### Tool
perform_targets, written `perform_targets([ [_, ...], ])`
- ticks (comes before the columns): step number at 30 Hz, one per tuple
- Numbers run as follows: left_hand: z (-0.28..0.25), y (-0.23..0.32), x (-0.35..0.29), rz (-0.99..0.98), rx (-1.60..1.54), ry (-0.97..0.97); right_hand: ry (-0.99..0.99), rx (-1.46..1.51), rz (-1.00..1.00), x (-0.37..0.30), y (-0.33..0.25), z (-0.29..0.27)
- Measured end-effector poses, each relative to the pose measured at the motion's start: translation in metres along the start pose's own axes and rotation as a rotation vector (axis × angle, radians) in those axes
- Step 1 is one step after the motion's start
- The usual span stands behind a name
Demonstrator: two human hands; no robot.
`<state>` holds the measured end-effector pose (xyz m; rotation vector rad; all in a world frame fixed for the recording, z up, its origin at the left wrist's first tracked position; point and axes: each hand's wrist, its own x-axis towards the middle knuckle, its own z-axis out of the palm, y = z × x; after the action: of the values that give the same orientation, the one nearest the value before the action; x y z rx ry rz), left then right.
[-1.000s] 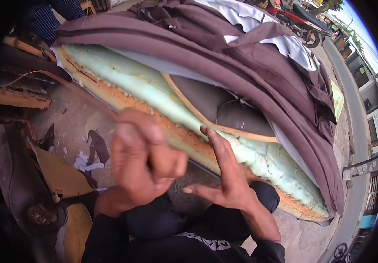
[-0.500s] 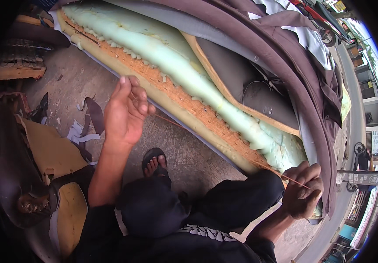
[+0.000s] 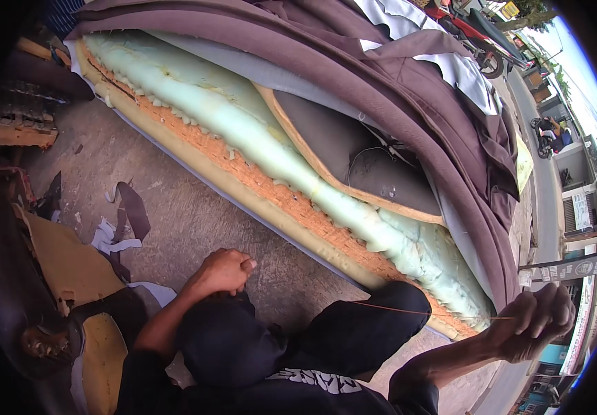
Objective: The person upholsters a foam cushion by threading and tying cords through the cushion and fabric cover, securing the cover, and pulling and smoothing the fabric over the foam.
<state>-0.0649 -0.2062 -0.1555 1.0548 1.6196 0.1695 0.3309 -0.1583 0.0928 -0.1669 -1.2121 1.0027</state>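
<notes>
The right hand (image 3: 534, 321) had it pinched, fingers pressed together on a thin orange thread (image 3: 392, 309), just beyond the right end of the foam-padded frame (image 3: 264, 207)! Leftward that thread ran, nearly straight, over a dark-trousered knee (image 3: 406, 299) by the frame's near edge, then vanished against the black cloth. Over to the left hand (image 3: 228, 271), short of that near edge: fingers curled in, and whether they gripped anything, I couldn't tell. Pale green foam (image 3: 257, 149) bulged along the frame beside a rough orange strip (image 3: 271, 181), a brown fabric cover (image 3: 354, 76) bunched over its far side. Fabric scraps (image 3: 131, 214) lay left of the frame; a red motorcycle (image 3: 457, 29) stood beyond it.
</notes>
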Motion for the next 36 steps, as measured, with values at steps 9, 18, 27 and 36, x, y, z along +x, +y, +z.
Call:
perform_targets([
  [9, -0.040, 0.168, -0.013, 1.168, 0.271, 0.712, -0.267, -1.131, 0.451, -0.004, 0.124, 0.034],
  [18, -0.043, 0.252, 0.045, 1.266, 0.278, 0.701, -0.383, -1.423, -0.048, 0.047, 0.168, 0.005],
  [27, -0.049, 0.256, 0.052, 1.128, 0.194, 0.569, -0.462, -1.344, 0.183, 0.048, 0.154, 0.001],
  [36, -0.041, 0.261, 0.044, 1.046, 0.257, 0.660, -0.404, -1.376, -0.016, 0.068, 0.160, -0.009],
])
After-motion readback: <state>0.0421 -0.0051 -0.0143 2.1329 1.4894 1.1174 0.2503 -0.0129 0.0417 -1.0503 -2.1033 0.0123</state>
